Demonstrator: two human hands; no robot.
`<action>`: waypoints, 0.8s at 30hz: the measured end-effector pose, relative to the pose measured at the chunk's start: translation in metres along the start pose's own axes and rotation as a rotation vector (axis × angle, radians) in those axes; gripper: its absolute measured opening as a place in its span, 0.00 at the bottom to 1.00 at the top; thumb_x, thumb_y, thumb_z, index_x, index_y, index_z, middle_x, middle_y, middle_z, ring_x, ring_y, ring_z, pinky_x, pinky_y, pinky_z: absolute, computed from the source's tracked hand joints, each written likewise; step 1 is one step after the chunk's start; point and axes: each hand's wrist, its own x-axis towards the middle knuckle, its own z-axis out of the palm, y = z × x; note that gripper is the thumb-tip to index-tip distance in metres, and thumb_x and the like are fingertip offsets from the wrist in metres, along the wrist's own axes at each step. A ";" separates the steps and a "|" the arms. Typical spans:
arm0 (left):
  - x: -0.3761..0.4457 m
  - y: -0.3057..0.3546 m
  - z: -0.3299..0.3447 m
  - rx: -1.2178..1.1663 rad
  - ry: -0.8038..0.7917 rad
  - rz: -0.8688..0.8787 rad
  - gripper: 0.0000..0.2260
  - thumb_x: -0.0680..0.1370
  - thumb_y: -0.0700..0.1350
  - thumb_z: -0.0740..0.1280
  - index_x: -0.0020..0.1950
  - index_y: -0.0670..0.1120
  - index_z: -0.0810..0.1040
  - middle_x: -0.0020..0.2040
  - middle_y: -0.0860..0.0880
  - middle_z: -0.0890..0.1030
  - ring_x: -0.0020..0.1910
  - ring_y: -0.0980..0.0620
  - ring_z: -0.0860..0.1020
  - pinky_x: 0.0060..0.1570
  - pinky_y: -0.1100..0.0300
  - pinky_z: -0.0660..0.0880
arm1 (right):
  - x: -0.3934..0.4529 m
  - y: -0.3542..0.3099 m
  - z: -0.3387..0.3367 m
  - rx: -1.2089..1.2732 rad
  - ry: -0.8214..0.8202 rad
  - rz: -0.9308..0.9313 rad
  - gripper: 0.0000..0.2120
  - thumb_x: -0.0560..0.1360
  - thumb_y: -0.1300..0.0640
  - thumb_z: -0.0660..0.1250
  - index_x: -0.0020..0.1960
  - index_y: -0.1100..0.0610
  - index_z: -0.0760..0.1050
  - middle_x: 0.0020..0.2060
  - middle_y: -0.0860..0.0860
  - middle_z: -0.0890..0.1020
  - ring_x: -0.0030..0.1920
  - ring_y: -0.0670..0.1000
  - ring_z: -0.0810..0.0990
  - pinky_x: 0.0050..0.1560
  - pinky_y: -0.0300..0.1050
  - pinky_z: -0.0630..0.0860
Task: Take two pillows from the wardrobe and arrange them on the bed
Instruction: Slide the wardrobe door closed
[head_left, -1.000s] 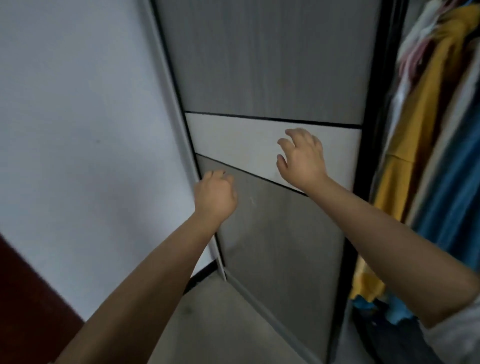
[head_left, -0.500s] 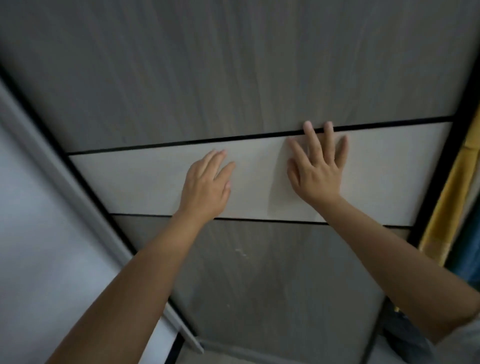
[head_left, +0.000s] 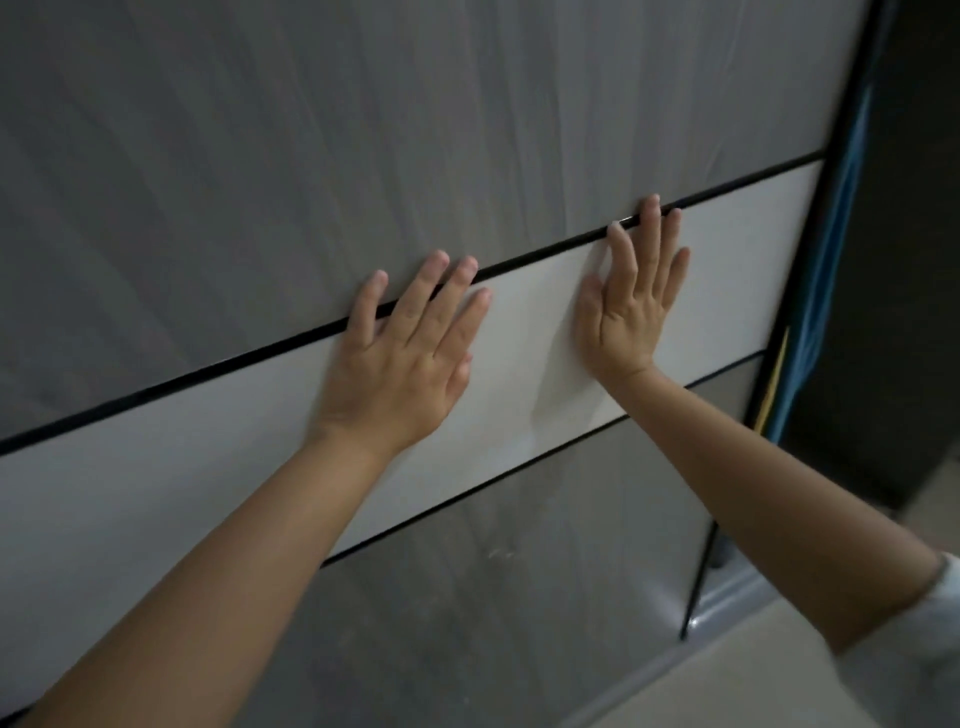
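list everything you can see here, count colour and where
wardrobe door: one, grey wood grain, fills most of the view
white band: one, white, across the door's middle, edged by black lines
blue garment: one, blue, in the gap at the door's right edge
yellow strip: one, yellow, beside the blue garment, too thin to identify
floor: one, pale beige, lower right
left hand: one, open, flat on the white band
right hand: one, open, flat on the white band, fingertips reaching the black line
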 end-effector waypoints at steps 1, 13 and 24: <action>0.000 -0.001 -0.001 -0.023 0.001 0.006 0.21 0.75 0.48 0.57 0.67 0.46 0.72 0.65 0.46 0.77 0.64 0.47 0.75 0.61 0.46 0.60 | -0.001 -0.005 0.001 -0.008 0.001 0.042 0.21 0.72 0.57 0.51 0.64 0.63 0.63 0.61 0.78 0.68 0.62 0.80 0.62 0.60 0.78 0.55; 0.001 0.004 0.007 0.019 0.039 0.050 0.23 0.75 0.50 0.54 0.70 0.49 0.68 0.70 0.52 0.72 0.68 0.53 0.71 0.62 0.49 0.57 | 0.000 -0.005 0.004 -0.109 0.002 0.115 0.28 0.72 0.57 0.48 0.63 0.77 0.64 0.64 0.80 0.62 0.65 0.80 0.57 0.65 0.70 0.48; 0.061 0.058 0.018 0.078 0.035 0.059 0.24 0.75 0.54 0.54 0.71 0.51 0.65 0.71 0.55 0.69 0.70 0.55 0.68 0.63 0.49 0.54 | 0.029 0.065 -0.022 -0.137 -0.074 0.145 0.27 0.74 0.57 0.48 0.65 0.75 0.61 0.66 0.78 0.60 0.68 0.77 0.55 0.67 0.72 0.49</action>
